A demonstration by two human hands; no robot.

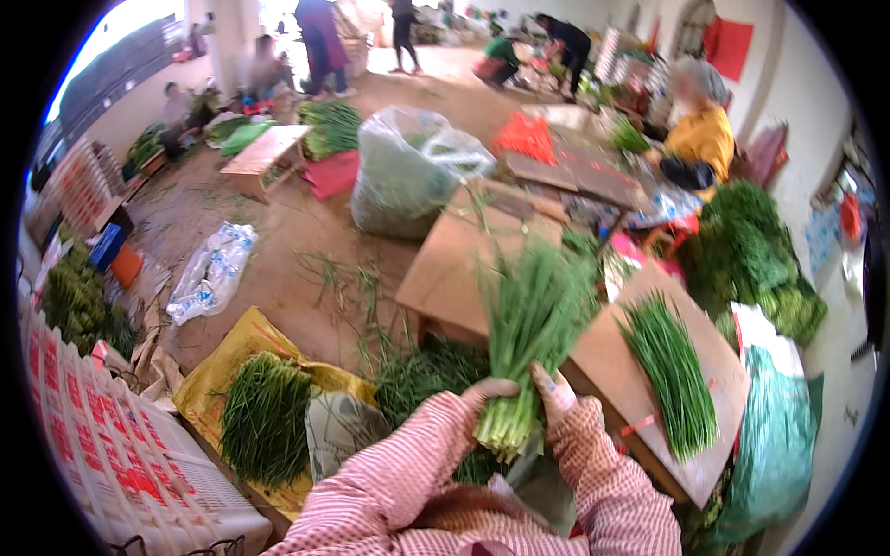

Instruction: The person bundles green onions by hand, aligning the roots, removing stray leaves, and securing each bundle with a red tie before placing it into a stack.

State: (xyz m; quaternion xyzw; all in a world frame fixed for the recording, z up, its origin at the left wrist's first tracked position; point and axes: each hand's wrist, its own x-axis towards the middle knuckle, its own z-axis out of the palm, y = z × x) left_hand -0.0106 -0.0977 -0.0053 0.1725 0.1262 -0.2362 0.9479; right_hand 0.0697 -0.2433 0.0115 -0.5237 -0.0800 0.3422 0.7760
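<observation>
Between left hand (489,389) and right hand (554,391) (both clasping) stands chive bundle (528,324).

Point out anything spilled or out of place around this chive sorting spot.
Loose green stalks lie scattered over the dirt floor, away from the tidy piles. A crumpled clear plastic bag lies discarded there too. The bunch of chives in the left hand and right hand looks neat.
</observation>
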